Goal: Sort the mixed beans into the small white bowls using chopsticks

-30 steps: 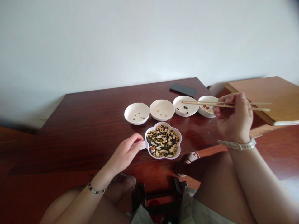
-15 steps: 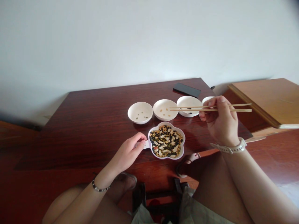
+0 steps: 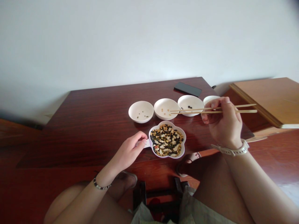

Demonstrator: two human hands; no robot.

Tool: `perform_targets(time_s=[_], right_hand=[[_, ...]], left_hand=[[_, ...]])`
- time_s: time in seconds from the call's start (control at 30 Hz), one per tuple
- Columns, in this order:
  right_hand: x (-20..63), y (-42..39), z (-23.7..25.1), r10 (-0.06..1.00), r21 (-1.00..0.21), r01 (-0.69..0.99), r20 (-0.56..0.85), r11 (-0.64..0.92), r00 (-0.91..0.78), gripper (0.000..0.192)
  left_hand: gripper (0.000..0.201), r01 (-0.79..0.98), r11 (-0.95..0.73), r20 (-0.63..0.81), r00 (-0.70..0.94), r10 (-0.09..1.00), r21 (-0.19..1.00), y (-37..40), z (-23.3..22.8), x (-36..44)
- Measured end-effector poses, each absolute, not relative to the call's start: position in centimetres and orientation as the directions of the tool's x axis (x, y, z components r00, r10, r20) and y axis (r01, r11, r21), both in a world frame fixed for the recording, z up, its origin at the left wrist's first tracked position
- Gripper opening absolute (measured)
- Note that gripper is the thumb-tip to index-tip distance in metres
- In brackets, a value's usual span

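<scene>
A flower-shaped white dish (image 3: 183, 137) full of mixed beans and nuts sits near the table's front edge. My left hand (image 3: 130, 151) pinches its small handle on the left side. My right hand (image 3: 223, 123) holds a pair of wooden chopsticks (image 3: 191, 109) level, tips pointing left over the second small bowl (image 3: 166, 109). Behind the dish stand a bowl with dark green beans (image 3: 141, 111), the bowl with pale beans, a bowl with black beans (image 3: 190, 105), and a fourth bowl (image 3: 208, 99) partly hidden by my right hand.
A dark phone (image 3: 187, 89) lies at the back of the dark red wooden table (image 3: 98, 124). A lighter wooden board (image 3: 268, 96) lies to the right. A white wall rises behind. My knees and sandalled feet show below the table edge.
My right hand carried the chopsticks left from over the rightmost bowl, so the tips now reach the second bowl. My left hand stayed on the dish's handle.
</scene>
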State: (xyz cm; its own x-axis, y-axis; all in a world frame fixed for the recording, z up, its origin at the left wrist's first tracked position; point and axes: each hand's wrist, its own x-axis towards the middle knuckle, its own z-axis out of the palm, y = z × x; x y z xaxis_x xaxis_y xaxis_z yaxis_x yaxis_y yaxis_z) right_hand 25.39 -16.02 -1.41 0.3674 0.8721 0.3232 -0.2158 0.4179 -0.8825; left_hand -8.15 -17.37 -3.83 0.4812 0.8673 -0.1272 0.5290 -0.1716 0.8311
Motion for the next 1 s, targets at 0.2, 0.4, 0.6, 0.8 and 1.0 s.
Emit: perform_targets(time_s=[0.2, 0.4, 0.6, 0.8, 1.0], right_hand=[[23.9, -17.1, -1.3, 0.944, -0.945, -0.189, 0.22, 0.269, 0.246, 0.037], [23.0, -17.5, -1.6, 0.989, -0.98, -0.14, 0.13, 0.139, 0.074, 0.042], [22.5, -17.4, -2.1, 0.987, -0.981, -0.106, 0.16, 0.162, 0.034, 0.041], [22.1, -17.6, -2.9, 0.983, -0.981, -0.07, 0.183, 0.182, -0.007, 0.037], [22.0, -17.7, -2.7, 0.977, -0.976, -0.041, 0.212, 0.213, 0.036, 0.039]], left_hand=[[0.022, 0.53, -0.183, -0.112, 0.476, 0.872, 0.828, -17.4, -3.9, -8.3], [0.024, 0.53, -0.167, -0.132, 0.48, 0.868, 0.831, -17.4, -3.9, -8.4], [0.024, 0.529, -0.167, -0.123, 0.469, 0.874, 0.832, -17.4, -3.9, -8.3], [0.025, 0.534, -0.181, -0.116, 0.475, 0.872, 0.826, -17.4, -4.1, -8.4], [0.025, 0.534, -0.18, -0.114, 0.47, 0.875, 0.826, -17.4, -4.2, -8.4]])
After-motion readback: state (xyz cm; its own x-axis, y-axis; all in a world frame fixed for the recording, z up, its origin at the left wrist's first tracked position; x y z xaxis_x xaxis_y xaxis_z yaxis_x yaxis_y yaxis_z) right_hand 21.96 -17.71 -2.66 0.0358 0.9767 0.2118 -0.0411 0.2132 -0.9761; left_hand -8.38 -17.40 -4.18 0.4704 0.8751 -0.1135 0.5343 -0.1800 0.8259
